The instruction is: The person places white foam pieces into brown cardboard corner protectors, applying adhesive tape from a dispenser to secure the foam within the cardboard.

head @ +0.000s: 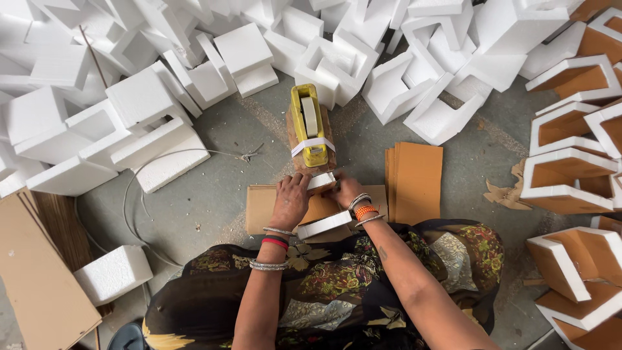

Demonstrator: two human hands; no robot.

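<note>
My left hand [291,201] presses down on a white foam corner piece [322,223] backed with brown cardboard, which lies on a flat cardboard sheet [260,206] on the floor. My right hand [344,190] grips the far end of the same piece, fingers closed around its white edge. Just beyond both hands stands a yellow tape dispenser [308,125] fixed to a wooden block, with a strip of white tape running toward the piece.
A stack of brown cardboard sheets [416,181] stands right of my hands. Several white foam corner pieces [337,61] are piled across the back and left. Cardboard-backed foam pieces [567,185] are stacked at right. A foam block [113,273] and cardboard panel [39,279] lie at lower left.
</note>
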